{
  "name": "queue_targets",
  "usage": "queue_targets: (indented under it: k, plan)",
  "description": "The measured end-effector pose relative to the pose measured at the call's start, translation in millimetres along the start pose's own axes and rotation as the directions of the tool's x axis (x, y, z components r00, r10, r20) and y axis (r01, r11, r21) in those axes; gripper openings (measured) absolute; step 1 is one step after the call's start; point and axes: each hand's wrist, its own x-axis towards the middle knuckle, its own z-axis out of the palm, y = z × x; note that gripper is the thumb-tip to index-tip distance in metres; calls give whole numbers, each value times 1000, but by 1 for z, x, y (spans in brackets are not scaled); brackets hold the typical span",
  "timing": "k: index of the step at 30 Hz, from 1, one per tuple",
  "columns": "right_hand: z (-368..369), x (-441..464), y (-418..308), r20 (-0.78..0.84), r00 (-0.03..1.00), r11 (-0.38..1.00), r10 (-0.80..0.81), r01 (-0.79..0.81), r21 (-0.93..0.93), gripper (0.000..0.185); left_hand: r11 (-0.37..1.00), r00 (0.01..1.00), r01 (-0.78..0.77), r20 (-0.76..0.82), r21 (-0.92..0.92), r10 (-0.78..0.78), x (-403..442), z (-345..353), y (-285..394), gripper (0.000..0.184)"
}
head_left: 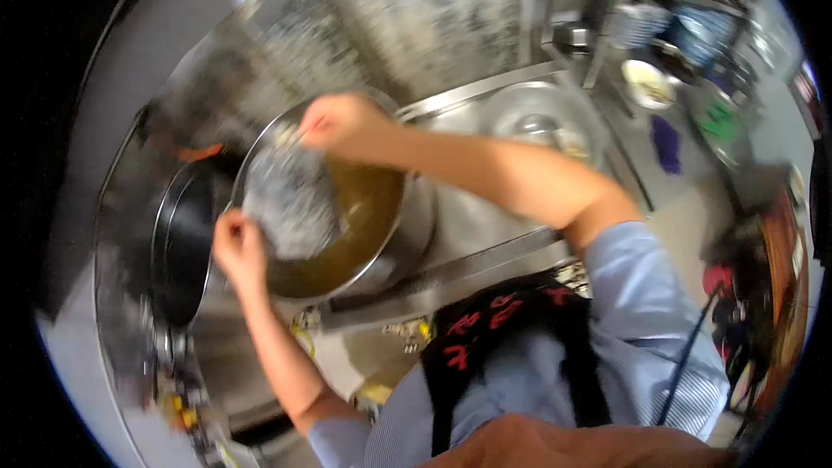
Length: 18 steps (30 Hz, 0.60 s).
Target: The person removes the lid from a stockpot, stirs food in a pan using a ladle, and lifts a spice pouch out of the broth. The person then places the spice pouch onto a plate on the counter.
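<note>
A large metal pot holds yellowish-brown liquid. Over its mouth is a greyish, see-through plastic bag, blurred by motion. My right hand is closed on the upper end of the bag, above the far side of the pot. At the pot's left rim, my left hand is closed, with its fingertips at the bag's left edge. Blur hides the exact grip of the fingers and what is inside the bag.
Left of the pot stands a black wok. A round metal pan sits on the steel counter to the right. Further right are a white bowl, a purple cloth-like item and a metal rack. A stained wall rises behind.
</note>
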Motion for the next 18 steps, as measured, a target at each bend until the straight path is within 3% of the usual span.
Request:
queue_targets:
  k: [1, 2, 3, 4, 18]
  plan:
    - [-5, 0, -10, 35, 998, 997, 56, -54, -52, 16, 997, 997, -69, -19, 40, 70, 0, -1, 5, 3]
    - [-7, 0, -23, 64, 990, 981, 125, -114, -155, 18, 999, 999, 43, -23, -4, -43, -4, -1, 14, 3]
    - [-8, 2, -23, 86, 987, 975, 137, -119, -188, 20, 999, 997, -48, -55, -8, 48, -3, 0, 9, 3]
    - [-8, 3, -29, 82, 977, 964, 198, -178, -197, 21, 999, 999, -20, -26, 36, 21, -2, -3, 18, 3]
    - [-14, 2, -25, 71, 982, 973, 174, -161, -163, 17, 999, 997, -48, -52, 15, 48, 6, -1, 33, 4]
